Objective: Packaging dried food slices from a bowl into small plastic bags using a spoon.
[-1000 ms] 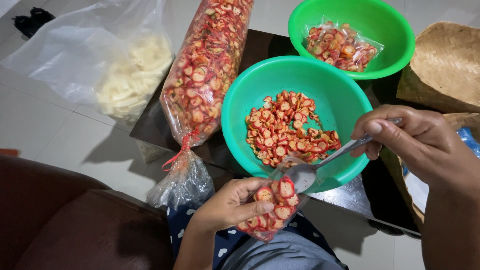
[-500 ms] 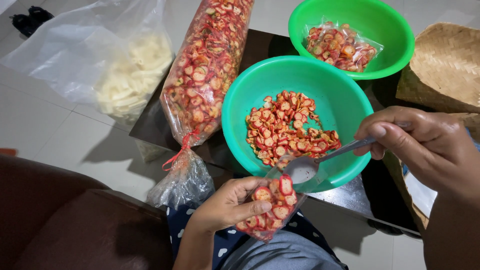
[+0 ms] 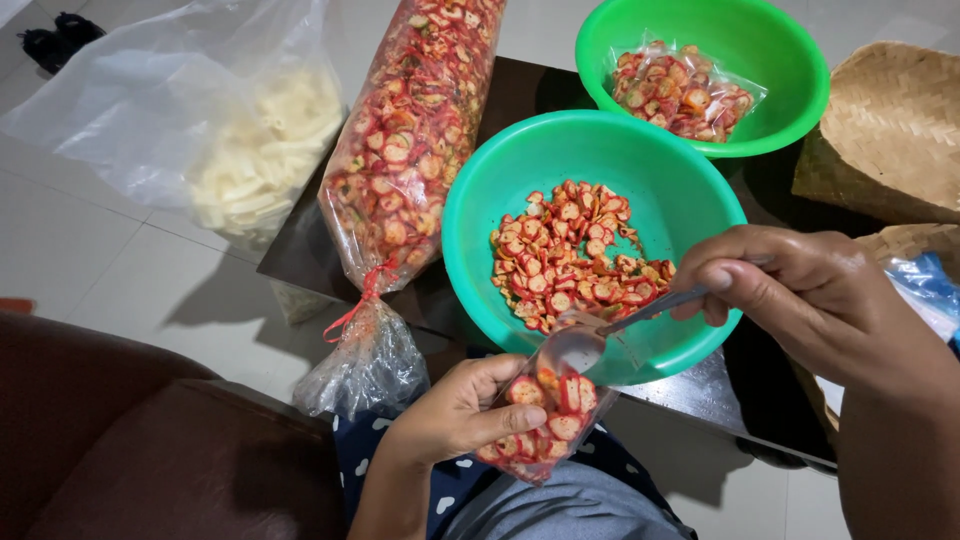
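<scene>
A: Pouch point(image 3: 545, 425) first: where is it held?

B: It is gripped by the left hand point(image 3: 462, 415) just off the table's point(image 3: 700, 385) near edge, over the lap, below the rim of the near bowl point(image 3: 480, 190). The fingers are clenched round its side, mouth kept up. It is partly filled with red chips.

A: And the spoon point(image 3: 590, 340)?

B: It is pinched at the handle end by the right hand point(image 3: 800, 300), thumb on top, fingers curled under. The spoon's bowl is set at the pouch mouth and looks empty.

A: How would the pouch be expected to handle?

B: As thin, clear, slippery film it is judged light and limp. No shape would be kept unless it were held, so the upper side near the mouth is best taken; a grip low down would likely crush the chips, which seem brittle.

A: What else is laid out?

B: More loose chips are heaped in the near bowl. A far bowl point(image 3: 790, 60) at the table's far edge is loaded with one sealed pouch. A long bag point(image 3: 410, 150) of chips, tied with red string, is lain along the left edge. A bag of pale chips point(image 3: 250, 150) is left on the floor, and woven baskets point(image 3: 890, 130) are seen at the right.
</scene>
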